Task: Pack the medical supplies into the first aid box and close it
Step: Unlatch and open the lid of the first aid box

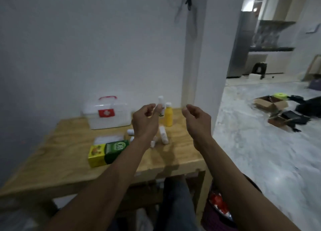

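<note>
I'm looking down at a light wooden table (57, 163) set against a pale grey wall; to the right the room opens onto a marbled floor w/ cardboard boxes (271, 104) and dark clutter, and a kitchen area far back.

On the table: the first aid box (106, 114), translucent white w/ red handle and red cross label, stands at the back near the wall, lid down. Right of it, a yellow bottle (168, 117) upright, w/ a white bottle (161, 105) just behind it, partly covered by my left fingers. Nearer me, a yellow carton (96, 155) and a green carton (115, 148) lie side by side, touching. Behind them is a flat clear packet (108, 139), too blurred to identify. Small white rolls or tubes (163, 135) lie mid-table, several hidden by my left wrist; can't count them.

Whole frame is soft w/ motion blur. Under the table edge, legs and a dark basket w/ something red inside, cut off.

My left hand (145, 121) is raised above the table, fingers loosely curled, holding nothing. My right hand (197, 120) is the same: half-curled, empty, well apart from the left, touching nothing.
</note>
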{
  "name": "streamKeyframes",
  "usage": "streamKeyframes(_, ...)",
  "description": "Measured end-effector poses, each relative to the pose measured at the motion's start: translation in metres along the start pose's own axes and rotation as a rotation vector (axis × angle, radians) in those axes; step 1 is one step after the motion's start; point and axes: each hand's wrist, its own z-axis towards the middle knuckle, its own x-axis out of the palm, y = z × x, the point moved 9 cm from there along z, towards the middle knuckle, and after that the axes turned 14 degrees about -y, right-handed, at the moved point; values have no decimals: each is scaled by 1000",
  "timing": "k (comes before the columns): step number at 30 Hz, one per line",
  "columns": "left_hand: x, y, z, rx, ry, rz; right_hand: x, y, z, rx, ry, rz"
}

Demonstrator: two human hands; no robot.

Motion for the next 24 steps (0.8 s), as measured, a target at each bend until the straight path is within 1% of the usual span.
streamKeyframes(7,-79,29,46,-5,-170,107,92,-10,-24,-3,191,8)
streamKeyframes(12,-115,46,84,31,-248,173,149,-10,-32,2,263,13)
streamKeyframes(16,-134,65,121,36,-284,223,193,-18,-28,-30,281,-65)
streamKeyframes(21,-146,91,171,37,-339,281,242,-33,-22,48,270,-65)
streamKeyframes(24,-144,109,199,-19,-318,303,269,-41,-15,48,258,-94)
